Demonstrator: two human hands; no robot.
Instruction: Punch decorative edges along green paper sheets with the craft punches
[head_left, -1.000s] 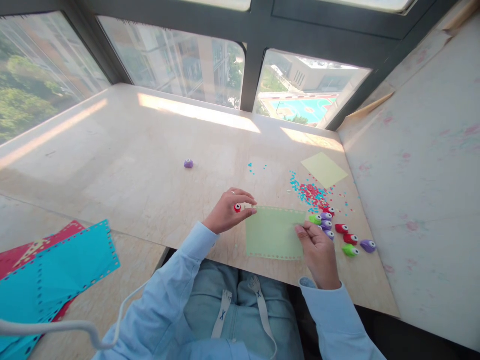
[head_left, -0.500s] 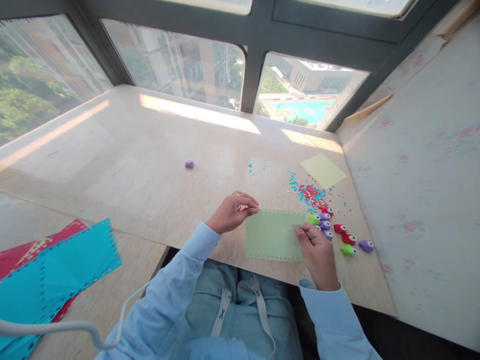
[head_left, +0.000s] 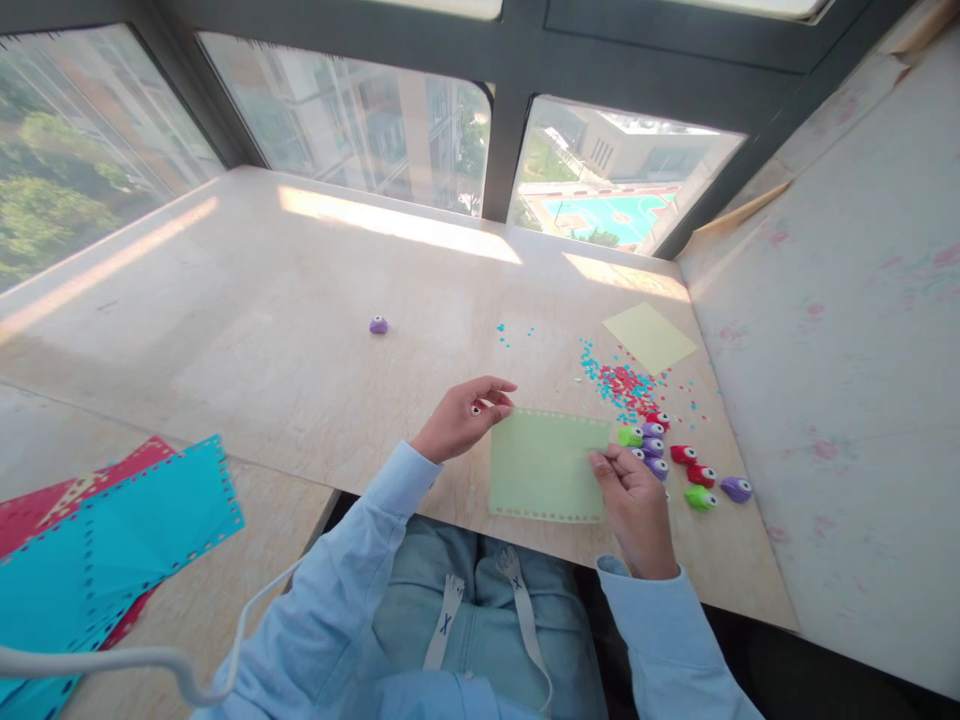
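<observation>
A pale green sheet of paper (head_left: 547, 465) with small holes punched along its top and bottom edges is held just above the table's front edge. My right hand (head_left: 636, 510) pinches its right edge between thumb and fingers. At the upper left corner is my left hand (head_left: 461, 418), its thumb by the corner and its fingertips raised apart from the thumb. Inside its curled fingers shows part of a small red craft punch (head_left: 476, 408) with a white eye; the rest is hidden. Beyond my right hand stand several red, green and purple craft punches (head_left: 654, 447).
Blue and red paper bits (head_left: 626, 388) lie scattered near another pale green sheet (head_left: 649, 338). One purple punch (head_left: 378, 325) stands alone. Punched blue sheets (head_left: 150, 530) over red ones lie at left, near a white cable (head_left: 240, 640). A wall (head_left: 840, 400) bounds the right side.
My left fingertips have lifted away from the thumb at the paper's corner. The sheet's upper left edge has risen slightly. My right hand keeps its pinch.
</observation>
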